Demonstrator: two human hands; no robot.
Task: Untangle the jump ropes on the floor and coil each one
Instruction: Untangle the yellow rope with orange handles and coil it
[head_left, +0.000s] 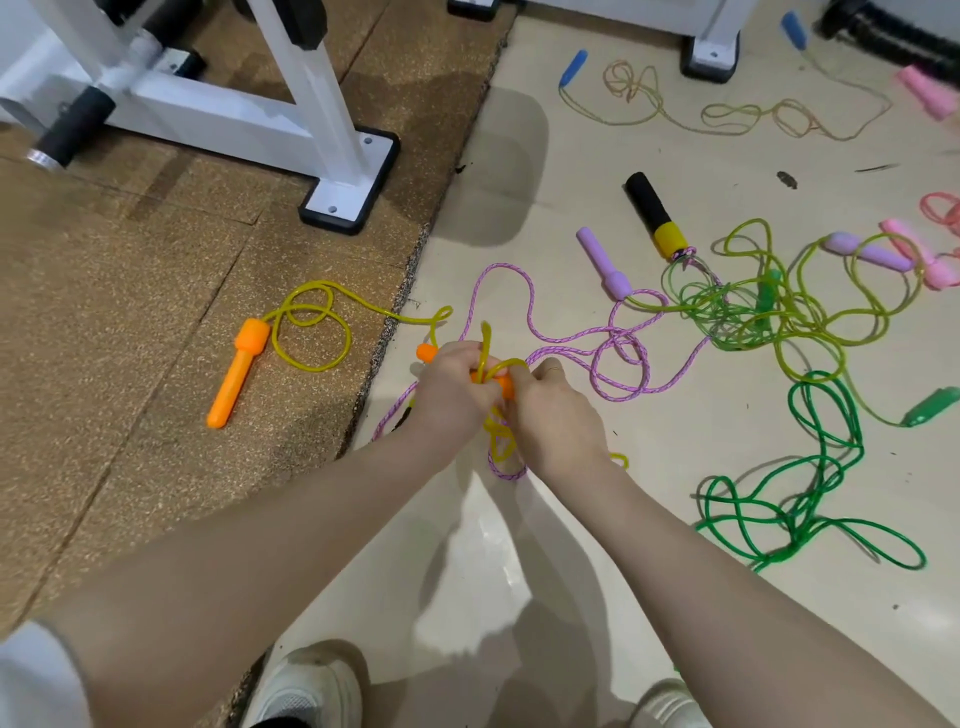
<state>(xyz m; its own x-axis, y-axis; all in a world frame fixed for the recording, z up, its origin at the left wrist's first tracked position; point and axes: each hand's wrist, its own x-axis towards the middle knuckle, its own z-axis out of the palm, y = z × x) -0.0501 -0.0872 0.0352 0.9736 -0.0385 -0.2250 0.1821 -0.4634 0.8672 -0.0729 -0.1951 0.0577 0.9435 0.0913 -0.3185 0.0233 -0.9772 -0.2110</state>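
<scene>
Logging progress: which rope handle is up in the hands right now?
An orange handle, gripped between both hands with yellow rope wrapped around it. Its twin lies on the cork mat.

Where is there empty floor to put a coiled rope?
Bare tile lies in front of the shoes, left of the green rope, and between the white frame foot and black-and-yellow handle. The tangle at right is crowded.

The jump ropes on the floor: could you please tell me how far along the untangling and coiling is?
Nothing looks coiled yet. In hand: the left hand and right hand hold an orange handle and the yellow rope, which crosses the purple braided rope there. Left: its other orange handle lies on the mat, and the green rope, yellow-green tangle and far rope lie loose.
</scene>
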